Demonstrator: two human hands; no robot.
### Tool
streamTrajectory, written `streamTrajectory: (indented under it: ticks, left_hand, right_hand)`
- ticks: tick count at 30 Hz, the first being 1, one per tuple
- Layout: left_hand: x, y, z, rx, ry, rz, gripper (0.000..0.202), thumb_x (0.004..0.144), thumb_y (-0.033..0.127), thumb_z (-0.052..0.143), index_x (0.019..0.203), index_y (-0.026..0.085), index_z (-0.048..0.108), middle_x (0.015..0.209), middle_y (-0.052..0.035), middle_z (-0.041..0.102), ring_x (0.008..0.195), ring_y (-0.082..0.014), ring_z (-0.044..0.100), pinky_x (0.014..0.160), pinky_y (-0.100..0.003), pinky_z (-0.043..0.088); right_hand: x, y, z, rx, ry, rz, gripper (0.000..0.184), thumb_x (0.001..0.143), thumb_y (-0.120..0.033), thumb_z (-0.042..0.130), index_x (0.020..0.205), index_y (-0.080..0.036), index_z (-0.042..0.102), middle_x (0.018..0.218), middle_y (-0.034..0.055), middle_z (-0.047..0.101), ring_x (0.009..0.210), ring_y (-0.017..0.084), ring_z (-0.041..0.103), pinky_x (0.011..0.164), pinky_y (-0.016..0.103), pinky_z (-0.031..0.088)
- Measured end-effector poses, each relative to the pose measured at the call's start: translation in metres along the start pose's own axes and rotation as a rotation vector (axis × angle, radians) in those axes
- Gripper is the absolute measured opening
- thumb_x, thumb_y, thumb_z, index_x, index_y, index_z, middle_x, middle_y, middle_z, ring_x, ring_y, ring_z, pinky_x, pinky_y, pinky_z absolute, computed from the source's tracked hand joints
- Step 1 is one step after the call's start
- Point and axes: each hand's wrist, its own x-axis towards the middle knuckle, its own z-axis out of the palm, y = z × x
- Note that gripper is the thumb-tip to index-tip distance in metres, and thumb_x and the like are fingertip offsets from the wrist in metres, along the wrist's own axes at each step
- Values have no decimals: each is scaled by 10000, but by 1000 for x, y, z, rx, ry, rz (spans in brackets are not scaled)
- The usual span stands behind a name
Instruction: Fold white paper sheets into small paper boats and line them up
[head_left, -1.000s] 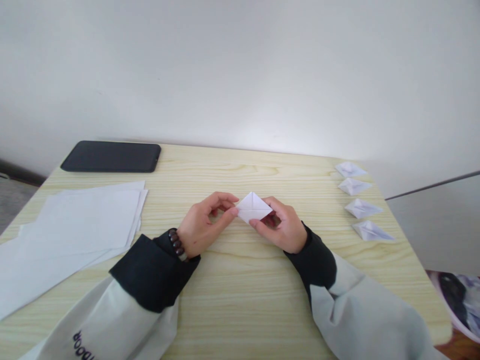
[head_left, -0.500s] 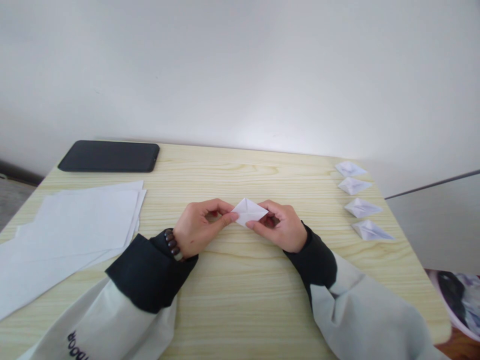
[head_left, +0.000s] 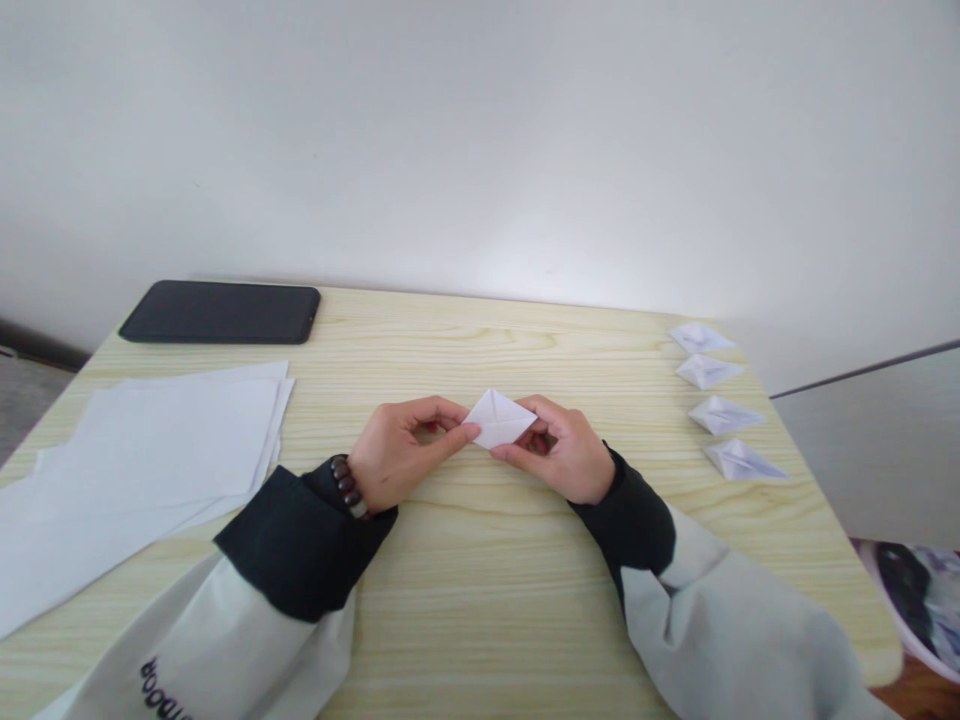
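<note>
A small folded white paper, diamond-shaped with creases across its face, is held between my two hands over the middle of the table. My left hand pinches its left corner, thumb in front and fingers behind. On the other side, my right hand grips the right corner and lower right edge, its fingertips partly hidden behind the paper. Several folded paper boats stand in a column near the table's right edge, apart from my hands.
Loose white paper sheets lie overlapping on the left of the wood-grain table. Behind them rests a black phone. A white wall rises along the table's back edge. At lower right, a bin stands below table height.
The folded paper's top corner has tipped up slightly, and its creases show at a different angle. Both hands keep their grip in nearly the same place.
</note>
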Motion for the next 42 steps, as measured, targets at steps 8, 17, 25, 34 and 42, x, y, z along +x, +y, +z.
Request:
streamTrajectory:
  ticks: [8, 17, 25, 34, 42]
  left_hand:
    - [1, -1, 0, 15, 3, 7, 235, 746, 392, 630, 792, 169, 685, 749, -12, 700, 681, -142, 588, 648, -251, 447]
    - [1, -1, -1, 93, 18, 151, 177, 787, 337, 599, 838, 192, 689, 811, -25, 695, 727, -147, 611, 652, -251, 481]
    - [1, -3, -2, 264, 98, 454, 137, 816, 198, 573, 874, 212, 697, 882, -33, 652, 804, -120, 613, 732, -220, 501]
    - [3, -14, 0, 623, 93, 645, 160, 839, 171, 525, 865, 207, 678, 914, -27, 694, 832, -160, 620, 752, -301, 487]
    - [2, -13, -2, 803, 103, 720, 170, 844, 207, 526, 929, 208, 673, 905, -25, 705, 889, -184, 608, 765, -316, 482]
  right_hand:
    - [0, -2, -2, -57, 1, -39, 315, 724, -313, 672, 983, -157, 584, 594, -38, 550, 468, 62, 444, 445, 182, 357]
    - [0, 0, -1, -130, 154, -218, 123, 805, -260, 594, 897, -188, 635, 829, 44, 623, 621, 106, 539, 533, 229, 443]
    - [1, -1, -3, -316, 302, -419, 178, 772, -70, 571, 829, -205, 671, 849, 43, 613, 781, 130, 598, 686, 257, 499]
    - [3, 5, -2, -478, 241, -405, 185, 730, -89, 592, 839, -212, 678, 887, 47, 682, 841, 171, 600, 775, 320, 513]
    - [-1, 2, -5, -614, 176, -420, 213, 753, -174, 596, 941, -198, 694, 973, 87, 616, 883, 207, 533, 806, 387, 474]
